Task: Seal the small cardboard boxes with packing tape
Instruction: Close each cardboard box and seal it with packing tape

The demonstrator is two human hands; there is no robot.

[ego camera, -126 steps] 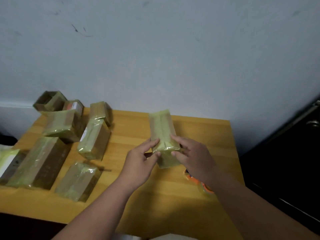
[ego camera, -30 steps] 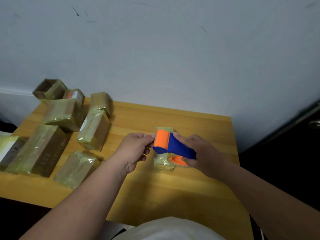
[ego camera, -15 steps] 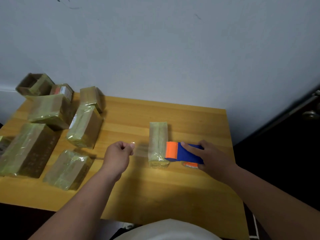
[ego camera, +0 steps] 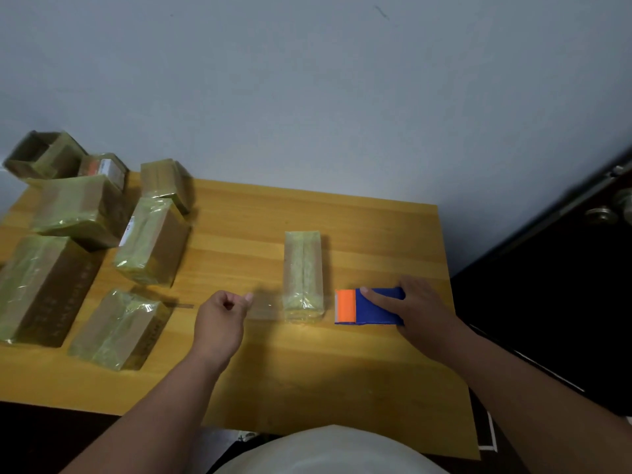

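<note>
**Tape pulled across a small box**

At the left of the wooden bench (ego camera: 359,371) lay a group of taped boxes (ego camera: 150,244). The left hand (ego camera: 219,319) pinched the free end of the clear tape strip (ego camera: 265,307), fingers curled. The strip ran over the near end of the small cardboard box (ego camera: 303,275). Just right of it, the right hand (ego camera: 427,313) gripped the blue and orange tape dispenser (ego camera: 367,307).

Soft, even indoor light, rather dim. Glare glints on the taped boxes (ego camera: 143,248) left of the hands. Faint shadows fall on the worktop (ego camera: 307,371). Edges bend and blur; the far-right doorway is dark.
</note>
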